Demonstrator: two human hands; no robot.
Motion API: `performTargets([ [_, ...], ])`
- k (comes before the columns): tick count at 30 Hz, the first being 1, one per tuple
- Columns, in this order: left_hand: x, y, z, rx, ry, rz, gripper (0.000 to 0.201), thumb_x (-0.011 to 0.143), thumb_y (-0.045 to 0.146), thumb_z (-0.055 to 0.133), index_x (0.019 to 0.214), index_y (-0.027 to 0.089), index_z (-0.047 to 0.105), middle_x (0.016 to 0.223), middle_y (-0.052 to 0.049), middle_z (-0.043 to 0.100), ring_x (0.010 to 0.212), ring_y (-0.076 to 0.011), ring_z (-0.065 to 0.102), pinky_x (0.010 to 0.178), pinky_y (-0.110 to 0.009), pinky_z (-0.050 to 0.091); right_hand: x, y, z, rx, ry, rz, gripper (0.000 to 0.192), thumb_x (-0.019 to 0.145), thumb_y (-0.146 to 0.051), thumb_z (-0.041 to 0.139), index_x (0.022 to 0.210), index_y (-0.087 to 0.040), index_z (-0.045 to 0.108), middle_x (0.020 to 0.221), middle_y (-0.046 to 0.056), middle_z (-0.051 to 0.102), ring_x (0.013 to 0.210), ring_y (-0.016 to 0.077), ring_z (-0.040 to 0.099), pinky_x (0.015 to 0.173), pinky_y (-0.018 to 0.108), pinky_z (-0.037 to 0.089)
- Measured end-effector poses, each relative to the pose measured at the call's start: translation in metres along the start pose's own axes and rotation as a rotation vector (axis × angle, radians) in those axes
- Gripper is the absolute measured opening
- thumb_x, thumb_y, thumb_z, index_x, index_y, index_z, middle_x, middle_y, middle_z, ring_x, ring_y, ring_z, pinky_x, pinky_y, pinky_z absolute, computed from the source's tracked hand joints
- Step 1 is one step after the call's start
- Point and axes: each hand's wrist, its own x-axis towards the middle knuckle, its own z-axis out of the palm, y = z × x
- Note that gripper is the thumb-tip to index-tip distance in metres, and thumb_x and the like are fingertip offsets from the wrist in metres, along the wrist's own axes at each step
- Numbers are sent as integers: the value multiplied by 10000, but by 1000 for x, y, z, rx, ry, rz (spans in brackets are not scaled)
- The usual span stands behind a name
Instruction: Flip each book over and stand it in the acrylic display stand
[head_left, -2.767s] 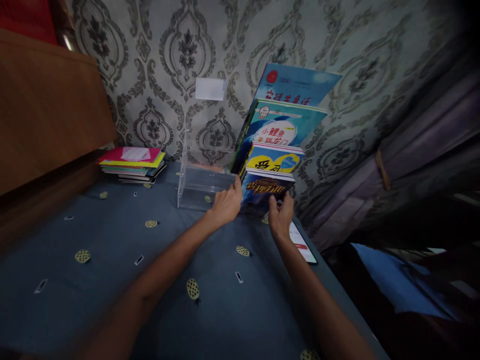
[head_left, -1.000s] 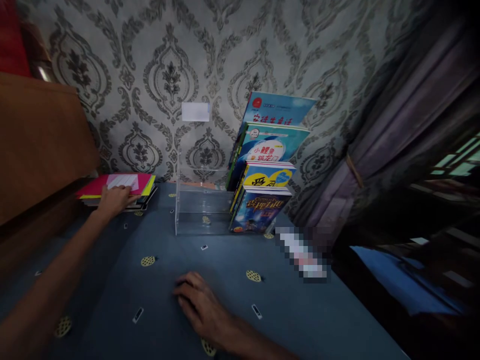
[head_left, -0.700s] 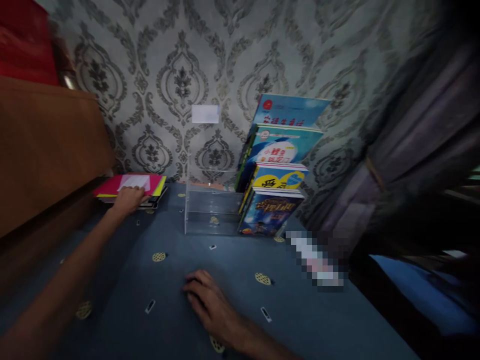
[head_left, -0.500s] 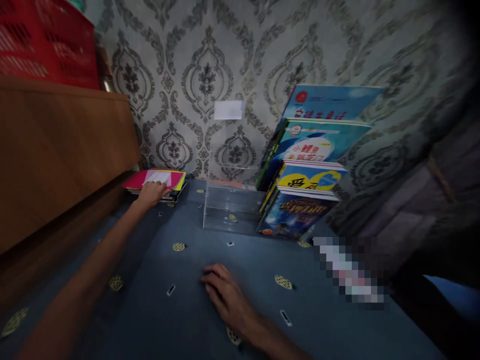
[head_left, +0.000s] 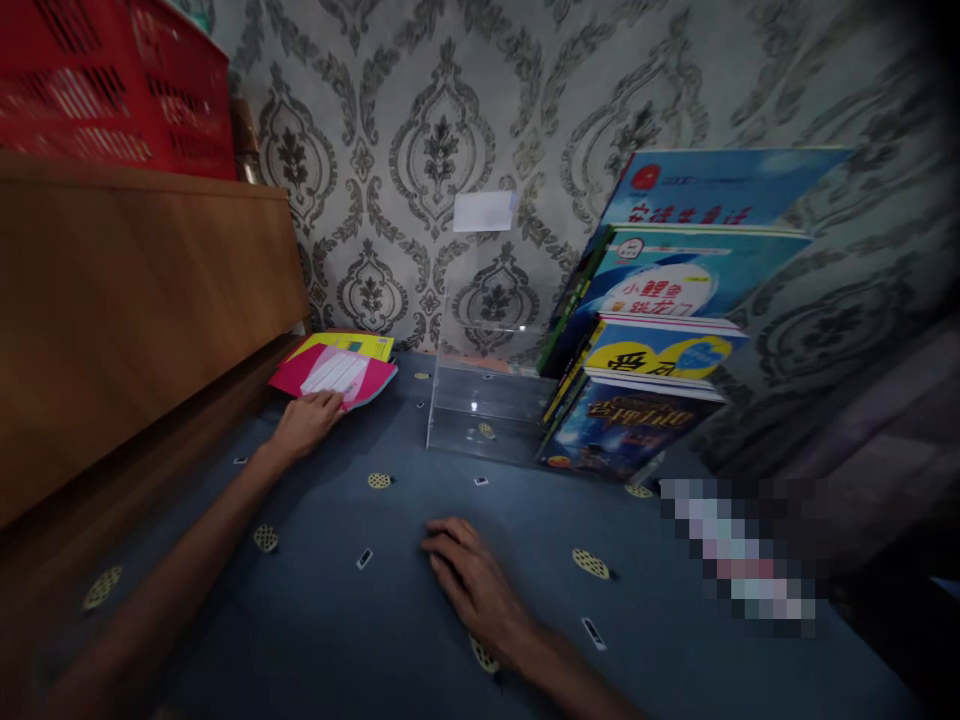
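My left hand grips the near edge of a pink book with a pale panel on its cover. Its fingers close over that edge, and the book sits askew over a yellow book at the back left. My right hand hovers over or rests on the blue patterned cloth, fingers stretched out and holding nothing. Beyond it stands a clear acrylic rack. On the rack's right side, several books lean in steps, with a dark blue book in front.
A wooden cabinet borders the left side, with a red plastic basket on top. Patterned wallpaper covers the wall behind. A blurred-out item lies at the right, near dark fabric.
My left hand has pulled the pink book toward me off the pile, uncovering more of the yellow book. My right hand stays nearly still. The view has shifted slightly.
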Motion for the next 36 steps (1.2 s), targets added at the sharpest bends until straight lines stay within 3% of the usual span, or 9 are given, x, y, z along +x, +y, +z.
performTargets([
  [4,-41,10,7,-71,-28,34,326,1017,259,441,1303,215,593,1392,-128,609,1263,-263,601,1016,-369,508,1,-2,-1,24,7,2,246,1003,-227,442,1087,-228,673,1214,114,639,1141,240,611,1009,454,514],
  [11,-97,38,-4,-53,-211,234,278,1034,320,449,1229,225,624,1291,-103,668,1122,-233,676,879,-324,571,2,-2,-1,52,24,-2,250,993,-224,454,1075,-216,690,1190,122,654,1133,239,619,994,454,513],
  [17,-138,62,-8,-83,-132,358,329,1023,362,498,1314,229,577,1307,-106,661,1195,-236,647,957,-338,553,2,-1,-1,65,64,-6,265,984,-208,460,1090,-214,703,1145,114,671,1109,231,640,980,439,524],
  [21,-166,85,-5,-190,-22,441,428,986,483,541,1338,239,567,1322,-114,660,1230,-270,631,925,-372,572,0,-2,0,2,180,-51,263,983,-220,476,1113,-226,705,1165,115,670,1122,244,644,989,452,531],
  [24,-170,92,-7,-288,29,501,445,973,569,507,1264,251,618,1278,-81,694,1217,-261,638,924,-372,571,-2,-4,1,-61,227,-105,268,983,-215,474,1126,-237,699,1170,110,678,1119,245,649,1011,466,523],
  [27,-155,85,-7,-293,17,342,414,1026,505,430,1245,222,638,1269,-96,696,1190,-252,649,1006,-408,528,-3,-3,3,-132,199,-147,268,988,-207,459,1131,-233,685,1200,114,683,1137,253,647,1006,488,526],
  [31,-127,67,6,-154,-110,-143,574,1014,504,419,1428,113,495,1470,-222,521,1336,-385,526,1063,-564,453,-3,2,8,-244,189,-154,248,992,-231,468,1141,-203,665,1273,142,664,1214,281,611,1034,526,504],
  [33,-120,63,15,-161,-161,-198,625,1008,522,405,1453,85,457,1500,-243,478,1385,-393,474,1089,-553,433,-3,5,9,-283,202,-150,243,990,-242,480,1144,-194,662,1299,151,653,1256,289,586,1052,529,490],
  [36,-119,64,25,-196,-152,-122,631,1017,518,369,1464,77,440,1514,-245,460,1439,-379,408,1138,-534,392,-5,4,7,-341,212,-132,244,988,-232,481,1146,-196,663,1285,148,663,1239,291,595,1051,535,481],
])
